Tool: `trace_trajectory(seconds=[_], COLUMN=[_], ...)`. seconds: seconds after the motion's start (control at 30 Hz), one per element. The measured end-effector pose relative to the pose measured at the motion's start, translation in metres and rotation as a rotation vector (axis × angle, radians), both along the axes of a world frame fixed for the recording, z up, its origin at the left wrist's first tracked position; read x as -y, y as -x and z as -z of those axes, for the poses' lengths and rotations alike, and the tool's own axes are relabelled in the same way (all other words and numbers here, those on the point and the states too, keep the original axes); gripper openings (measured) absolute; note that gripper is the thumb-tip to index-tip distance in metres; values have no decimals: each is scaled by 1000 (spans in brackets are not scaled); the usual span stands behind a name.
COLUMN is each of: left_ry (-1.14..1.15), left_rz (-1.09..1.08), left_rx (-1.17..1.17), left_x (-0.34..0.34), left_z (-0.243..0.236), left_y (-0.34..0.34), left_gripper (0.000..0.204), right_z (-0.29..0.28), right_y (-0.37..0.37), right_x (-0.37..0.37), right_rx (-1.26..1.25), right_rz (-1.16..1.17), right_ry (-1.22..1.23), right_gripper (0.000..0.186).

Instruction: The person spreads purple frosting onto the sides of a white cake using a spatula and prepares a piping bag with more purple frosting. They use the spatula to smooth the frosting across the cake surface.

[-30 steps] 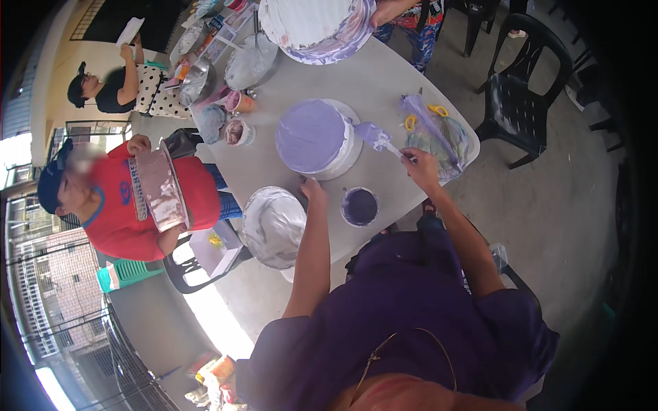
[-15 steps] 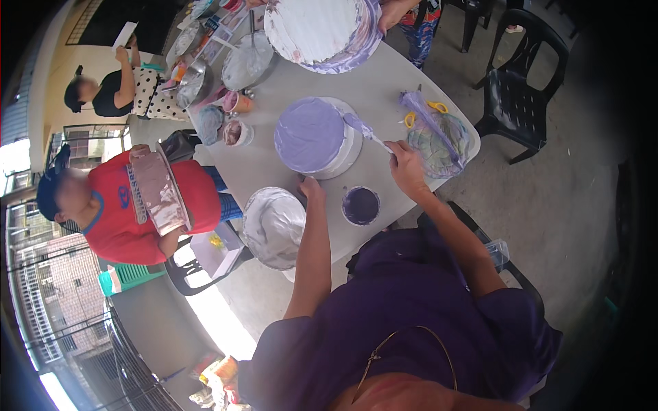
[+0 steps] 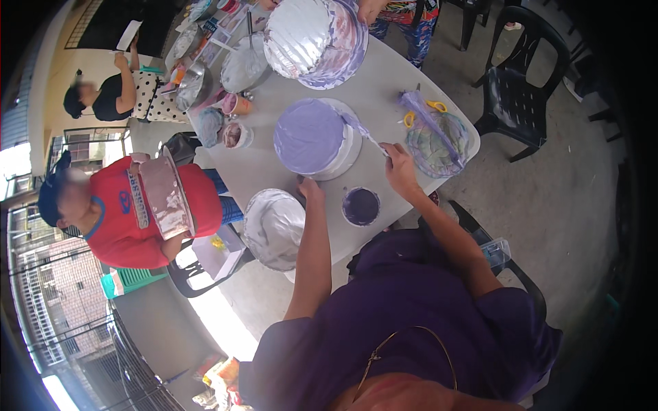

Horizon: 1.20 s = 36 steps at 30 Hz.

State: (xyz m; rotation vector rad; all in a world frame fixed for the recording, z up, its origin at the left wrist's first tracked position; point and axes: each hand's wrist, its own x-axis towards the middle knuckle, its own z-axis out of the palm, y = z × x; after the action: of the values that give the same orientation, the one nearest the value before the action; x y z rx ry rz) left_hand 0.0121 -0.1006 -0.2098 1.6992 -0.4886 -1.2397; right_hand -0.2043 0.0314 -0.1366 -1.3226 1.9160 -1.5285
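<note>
A round cake (image 3: 310,135) with lilac icing on top and a paler side stands on a white round board (image 3: 356,152) in front of me. My right hand (image 3: 399,166) is closed round the handle of an icing spatula (image 3: 371,140). Lilac icing coats its blade, which rests against the cake's right upper edge. Down at the near edge of the board, my left hand (image 3: 310,188) is closed on the rim, its fingertips partly hidden. Between my forearms sits a tub of dark purple icing (image 3: 360,206). A bowl of white icing (image 3: 274,229) stands left of my left forearm.
Across the table (image 3: 404,75), another person's hands hold a tilted white-and-lilac cake (image 3: 308,41). Icing bags with yellow-handled scissors (image 3: 410,119) lie at the right. Mixing bowls (image 3: 245,65) and tubs (image 3: 237,135) crowd the left. A person in red holds a brownish cake (image 3: 168,194).
The spatula and my right hand have shifted slightly left along the cake's edge. The cake held across the table has come nearer and tilted differently. My left hand stays at the board.
</note>
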Motion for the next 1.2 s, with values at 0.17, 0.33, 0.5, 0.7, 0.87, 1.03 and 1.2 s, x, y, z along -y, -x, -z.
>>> trace_trajectory(seconds=[0.17, 0.33, 0.5, 0.7, 0.87, 1.03, 1.2], left_ry=[-12, -27, 10, 23, -33, -72, -11], left_rz=[-9, 65, 97, 50, 20, 119, 286], left_rx=[46, 106, 104, 109, 25, 116, 91], left_x=[-7, 2, 3, -7, -12, -17, -10], left_z=[-11, 9, 18, -9, -22, -24, -5], left_y=[18, 0, -16, 7, 7, 17, -4], left_gripper=[40, 46, 47, 46, 47, 46, 45], right_z=[4, -6, -19, -8, -2, -44, -64], right_y=[-12, -27, -17, -15, -51, -64, -80], right_x=[-8, -20, -28, 11, 33, 19, 5], right_rx=[73, 161, 231, 493, 547, 964, 1053], right_rz=[-18, -114, -215, -135, -148, -255, -406], right_ry=[-107, -138, -254, -319, -345, -432, -412], right_gripper=[37, 37, 33, 31, 33, 41, 52])
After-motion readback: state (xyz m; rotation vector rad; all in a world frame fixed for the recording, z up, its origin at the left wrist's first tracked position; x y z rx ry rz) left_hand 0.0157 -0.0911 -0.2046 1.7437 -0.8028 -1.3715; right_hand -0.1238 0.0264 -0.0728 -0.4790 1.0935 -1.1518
